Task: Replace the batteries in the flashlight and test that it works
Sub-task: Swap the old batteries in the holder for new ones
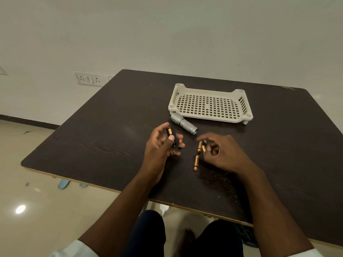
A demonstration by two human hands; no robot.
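Your dark table [111,127] carries a cream perforated tray [210,104] near its far edge. Just in front of the tray's near-left corner the silver flashlight [183,123] lies on its side. Your left hand [161,145] has its fingers curled around the black battery holder [172,139], a battery showing in it. Your right hand [220,151] pinches one battery [204,148] in loosely bent fingers, beside two loose batteries [196,162] on the table.
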